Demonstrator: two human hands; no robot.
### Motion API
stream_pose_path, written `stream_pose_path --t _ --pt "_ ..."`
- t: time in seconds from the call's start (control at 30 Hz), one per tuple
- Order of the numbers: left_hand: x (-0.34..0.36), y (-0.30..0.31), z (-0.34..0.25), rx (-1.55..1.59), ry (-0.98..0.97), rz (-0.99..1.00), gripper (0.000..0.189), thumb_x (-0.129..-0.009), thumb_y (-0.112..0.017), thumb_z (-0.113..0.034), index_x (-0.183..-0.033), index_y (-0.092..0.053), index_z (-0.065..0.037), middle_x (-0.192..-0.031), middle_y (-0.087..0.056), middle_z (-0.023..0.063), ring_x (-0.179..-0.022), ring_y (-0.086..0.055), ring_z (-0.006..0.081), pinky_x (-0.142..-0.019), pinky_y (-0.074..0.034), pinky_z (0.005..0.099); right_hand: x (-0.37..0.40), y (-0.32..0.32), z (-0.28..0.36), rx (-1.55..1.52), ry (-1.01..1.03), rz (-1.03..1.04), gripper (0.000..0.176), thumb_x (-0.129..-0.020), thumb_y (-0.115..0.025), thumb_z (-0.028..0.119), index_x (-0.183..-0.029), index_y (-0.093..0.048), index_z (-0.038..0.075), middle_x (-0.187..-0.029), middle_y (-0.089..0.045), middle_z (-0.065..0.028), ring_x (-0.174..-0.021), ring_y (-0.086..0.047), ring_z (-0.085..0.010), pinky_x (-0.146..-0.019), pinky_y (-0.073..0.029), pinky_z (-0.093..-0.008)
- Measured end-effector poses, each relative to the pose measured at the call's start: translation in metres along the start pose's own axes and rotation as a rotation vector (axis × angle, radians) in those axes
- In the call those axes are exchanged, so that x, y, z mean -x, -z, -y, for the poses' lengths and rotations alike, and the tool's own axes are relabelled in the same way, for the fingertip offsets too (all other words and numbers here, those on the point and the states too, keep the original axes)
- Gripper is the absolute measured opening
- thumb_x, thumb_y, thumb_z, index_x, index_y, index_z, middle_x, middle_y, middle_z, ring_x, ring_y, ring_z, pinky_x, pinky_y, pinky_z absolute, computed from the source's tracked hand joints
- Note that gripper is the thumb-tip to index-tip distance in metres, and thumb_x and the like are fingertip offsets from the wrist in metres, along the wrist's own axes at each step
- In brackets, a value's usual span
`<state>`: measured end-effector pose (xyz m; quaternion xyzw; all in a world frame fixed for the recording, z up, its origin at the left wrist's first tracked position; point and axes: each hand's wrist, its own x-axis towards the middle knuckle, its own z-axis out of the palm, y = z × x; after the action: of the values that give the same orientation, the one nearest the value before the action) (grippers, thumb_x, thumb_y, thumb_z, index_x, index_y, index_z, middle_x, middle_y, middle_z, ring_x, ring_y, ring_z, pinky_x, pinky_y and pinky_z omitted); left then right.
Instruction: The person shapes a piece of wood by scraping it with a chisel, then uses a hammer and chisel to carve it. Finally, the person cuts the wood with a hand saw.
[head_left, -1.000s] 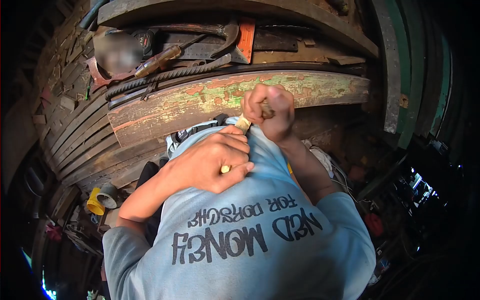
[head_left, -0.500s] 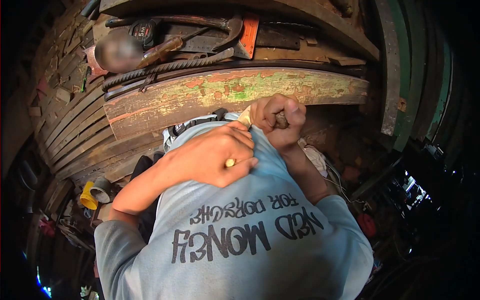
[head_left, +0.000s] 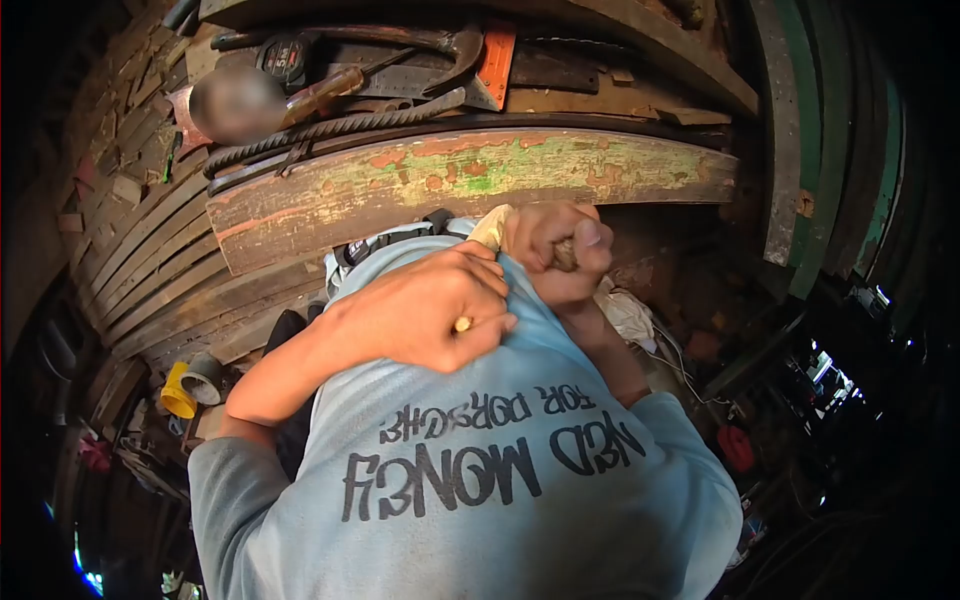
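Your left hand (head_left: 435,310) has its fingers curled tightly round a yellowish piece (head_left: 462,324), its end poking out near the thumb. Your right hand (head_left: 556,248) is balled round a brownish piece (head_left: 566,256). A pale strip (head_left: 490,228) shows between both fists, before your shirt (head_left: 440,540); whether the three join, you cannot tell. Beyond lies a paint-flaked board (head_left: 470,178).
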<state>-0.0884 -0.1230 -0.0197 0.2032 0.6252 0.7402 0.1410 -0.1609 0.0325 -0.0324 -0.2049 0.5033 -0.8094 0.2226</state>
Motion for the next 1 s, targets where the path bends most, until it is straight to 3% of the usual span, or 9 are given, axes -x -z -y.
stream_pose_path --t 0.03,0.23,0.3,0.47,0.57,0.67,0.8,0.9,1.0 --pt "0.000 -0.002 0.000 0.011 -0.001 -0.002 0.031 -0.079 -0.058 -0.002 -0.053 -0.042 -0.001 -0.054 -0.039 0.0110 -0.054 -0.041 0.0304 -0.072 -0.038 0.0376 -0.001 0.001 -0.004 0.170 -0.045 -0.028 0.047 -0.094 -0.033 0.027 -0.056 -0.041 0.001 -0.046 -0.040 -0.0048 -0.038 -0.035 -0.0144 -0.039 -0.028 -0.0294" --pt "0.001 -0.001 -0.002 -0.053 0.036 0.044 0.032 -0.081 -0.058 -0.005 -0.052 -0.044 -0.001 -0.054 -0.044 0.0121 -0.057 -0.047 0.0321 -0.075 -0.039 0.0378 0.003 0.004 0.004 -0.247 0.095 0.037 0.047 -0.094 -0.033 0.028 -0.055 -0.041 0.002 -0.047 -0.041 -0.0072 -0.039 -0.036 -0.0157 -0.040 -0.029 -0.0301" --pt "-0.002 -0.001 -0.001 0.017 0.035 -0.002 0.033 -0.081 -0.058 -0.006 -0.052 -0.044 -0.001 -0.053 -0.044 0.0116 -0.056 -0.046 0.0320 -0.074 -0.040 0.0383 0.001 0.005 -0.004 0.085 -0.031 -0.122 0.048 -0.094 -0.034 0.030 -0.055 -0.041 0.003 -0.046 -0.040 -0.0070 -0.039 -0.035 -0.0156 -0.040 -0.028 -0.0301" --pt "0.001 -0.002 0.000 -0.055 0.049 0.037 0.032 -0.081 -0.058 -0.006 -0.053 -0.044 -0.001 -0.053 -0.045 0.0117 -0.055 -0.046 0.0318 -0.073 -0.040 0.0389 0.004 0.005 0.005 -0.289 0.142 0.038 0.049 -0.095 -0.033 0.033 -0.055 -0.041 0.004 -0.048 -0.042 -0.0052 -0.040 -0.035 -0.0147 -0.040 -0.027 -0.0300" --pt "-0.005 0.003 0.000 -0.004 0.047 0.033 0.032 -0.082 -0.058 -0.006 -0.053 -0.044 0.000 -0.053 -0.045 0.0121 -0.055 -0.046 0.0323 -0.073 -0.040 0.0386 -0.003 0.007 -0.003 0.163 -0.040 -0.099 0.049 -0.094 -0.034 0.035 -0.056 -0.040 0.005 -0.048 -0.042 -0.0042 -0.038 -0.032 -0.0138 -0.039 -0.026 -0.0294" --pt "-0.001 -0.003 -0.001 -0.006 0.026 0.014 0.032 -0.080 -0.058 -0.003 -0.053 -0.041 -0.001 -0.053 -0.037 0.0111 -0.053 -0.041 0.0311 -0.075 -0.039 0.0378 -0.001 0.008 0.007 -0.245 0.146 0.016 0.047 -0.094 -0.034 0.032 -0.056 -0.041 0.004 -0.049 -0.042 -0.0050 -0.039 -0.034 -0.0146 -0.040 -0.027 -0.0298" --pt "-0.005 -0.001 0.002 0.012 0.063 0.018 0.032 -0.080 -0.058 -0.003 -0.053 -0.041 0.000 -0.053 -0.038 0.0112 -0.054 -0.041 0.0311 -0.075 -0.039 0.0377 -0.001 0.003 -0.008 0.364 0.118 -0.078 0.048 -0.096 -0.033 0.031 -0.056 -0.039 0.005 -0.048 -0.041 -0.0048 -0.038 -0.033 -0.0164 -0.039 -0.030 -0.0304" --pt "-0.001 -0.005 -0.001 0.035 0.059 0.028 0.031 -0.080 -0.058 -0.003 -0.054 -0.042 0.000 -0.053 -0.038 0.0111 -0.054 -0.041 0.0311 -0.075 -0.039 0.0377 -0.002 0.000 0.022 -0.211 0.144 -0.017 0.046 -0.094 -0.033 0.028 -0.056 -0.040 0.003 -0.049 -0.042 -0.0061 -0.042 -0.037 -0.0178 -0.042 -0.032 -0.0313" --pt "0.000 -0.001 0.001 0.005 0.085 0.030 0.030 -0.080 -0.057 -0.003 -0.054 -0.042 0.000 -0.053 -0.038 0.0113 -0.054 -0.042 0.0314 -0.073 -0.038 0.0383 0.008 0.004 -0.004 -0.015 0.060 -0.047 0.048 -0.095 -0.033 0.031 -0.056 -0.040 0.004 -0.048 -0.041 -0.0060 -0.041 -0.036 -0.0172 -0.042 -0.031 -0.0320"
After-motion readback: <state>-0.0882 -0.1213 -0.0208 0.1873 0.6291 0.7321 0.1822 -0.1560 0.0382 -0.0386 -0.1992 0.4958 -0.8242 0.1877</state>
